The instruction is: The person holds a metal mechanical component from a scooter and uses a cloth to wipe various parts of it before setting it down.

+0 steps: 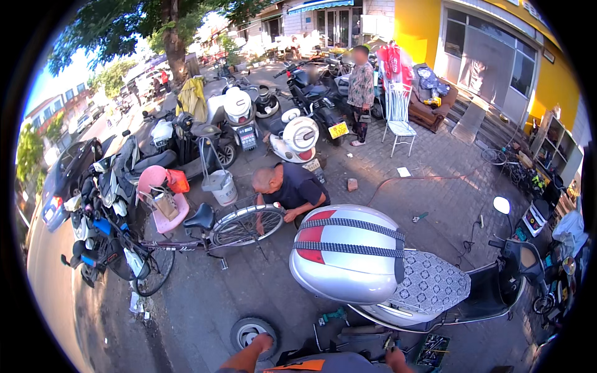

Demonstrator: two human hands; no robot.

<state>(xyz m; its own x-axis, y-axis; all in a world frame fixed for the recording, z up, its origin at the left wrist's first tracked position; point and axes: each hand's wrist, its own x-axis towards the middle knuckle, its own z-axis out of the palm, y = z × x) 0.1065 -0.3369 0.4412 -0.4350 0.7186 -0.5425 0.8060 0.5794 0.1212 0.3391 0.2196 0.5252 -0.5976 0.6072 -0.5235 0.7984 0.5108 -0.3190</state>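
Observation:
At the bottom of the head view, my left hand (263, 342) grips a small scooter wheel (241, 336) with a black tyre and grey hub, at its right side. My right hand (395, 358) is closed around a small hand tool (390, 342) that looks like pliers; its fingers are partly cut off by the lower edge. Between the hands, a green power drill (334, 316) lies on the ground. Beside my right hand sits a tray of small tools (433, 349). The silver scooter (348, 255) with a large top box stands just ahead.
A person (292, 186) crouches at a bicycle wheel (249, 225) ahead. Left are a pink chair (171, 211), a white bucket (219, 186) and parked scooters. Another person (360, 87) stands near a white metal chair (398, 118). A brick (352, 184) lies on the paving.

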